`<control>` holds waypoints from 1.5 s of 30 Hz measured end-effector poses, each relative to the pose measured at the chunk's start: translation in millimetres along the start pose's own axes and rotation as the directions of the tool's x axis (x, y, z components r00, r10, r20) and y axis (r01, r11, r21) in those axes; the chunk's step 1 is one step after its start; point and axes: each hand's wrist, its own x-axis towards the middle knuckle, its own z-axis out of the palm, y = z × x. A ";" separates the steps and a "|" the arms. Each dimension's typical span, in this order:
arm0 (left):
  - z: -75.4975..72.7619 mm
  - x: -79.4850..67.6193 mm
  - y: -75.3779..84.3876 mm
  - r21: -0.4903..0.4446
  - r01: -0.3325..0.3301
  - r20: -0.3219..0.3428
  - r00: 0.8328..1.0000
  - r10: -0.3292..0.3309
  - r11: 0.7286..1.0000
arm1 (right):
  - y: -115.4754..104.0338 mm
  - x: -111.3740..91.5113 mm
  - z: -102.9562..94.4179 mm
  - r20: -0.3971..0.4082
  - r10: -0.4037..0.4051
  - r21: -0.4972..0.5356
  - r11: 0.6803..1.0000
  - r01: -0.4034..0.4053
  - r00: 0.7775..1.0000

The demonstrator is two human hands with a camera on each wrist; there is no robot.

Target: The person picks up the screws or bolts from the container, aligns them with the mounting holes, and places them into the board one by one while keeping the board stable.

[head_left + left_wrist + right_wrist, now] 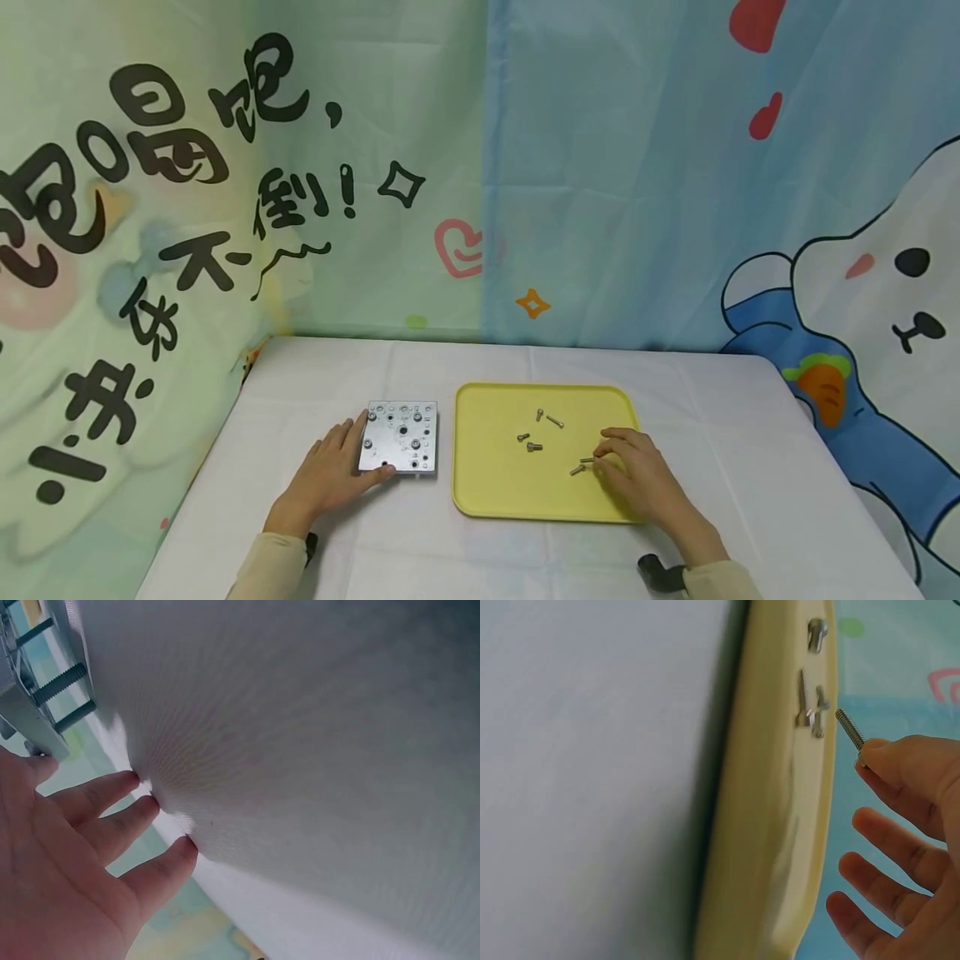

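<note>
A square silver metal plate (386,450) with holes and several screw heads stands on the table left of the yellow tray (472,492). In the left wrist view, threaded screws (60,684) stick out of its underside. My left hand (330,468) touches its left side and front edge with index finger and thumb; the other fingers rest on the cloth. Over the tray's right side, my right hand (633,468) pinches a threaded screw (850,729) between thumb and index finger, the rest spread. Below it lies another screw (577,470).
Several loose screws lie farther back in the tray, among them a thick one (534,447) and a slender one (555,422). A white cloth (405,542) covers the table. Printed curtains (600,208) hang behind and at the left.
</note>
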 end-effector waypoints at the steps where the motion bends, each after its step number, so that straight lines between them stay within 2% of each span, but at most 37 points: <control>1: 0.1 0.3 -0.1 -0.002 0.002 0.001 1.000 -0.002 1.000 | -2.2 1.5 0.6 -0.003 -0.008 -0.002 1.000 0.008 1.000; 12: -0.5 0.2 -0.5 -0.011 -0.002 -0.003 1.000 0.002 1.000 | -26.4 17.2 13.7 -0.040 -0.143 -0.003 0.990 0.143 0.989; 18: 0.9 1.2 -1.7 -0.010 0.003 0.001 1.000 -0.003 1.000 | -38.6 30.5 21.9 -0.073 -0.244 -0.030 0.970 0.242 0.967; 24: 2.0 2.4 -2.1 -0.008 0.009 0.001 1.000 -0.009 1.000 | -56.3 43.7 27.1 -0.073 -0.320 -0.012 0.947 0.320 0.944; 29: 2.9 3.4 -2.1 -0.005 0.012 0.005 1.000 -0.012 1.000 | -75.6 54.9 32.6 -0.049 -0.347 -0.004 0.938 0.348 0.936; 41: 2.4 4.6 -2.2 -0.007 0.011 0.008 1.000 -0.011 1.000 | -112.8 77.7 53.1 0.015 -0.360 0.008 0.933 0.360 0.933; 45: 1.9 3.9 -2.5 -0.010 0.012 0.007 1.000 -0.012 1.000 | -124.6 83.6 59.6 0.037 -0.387 0.011 0.922 0.386 0.922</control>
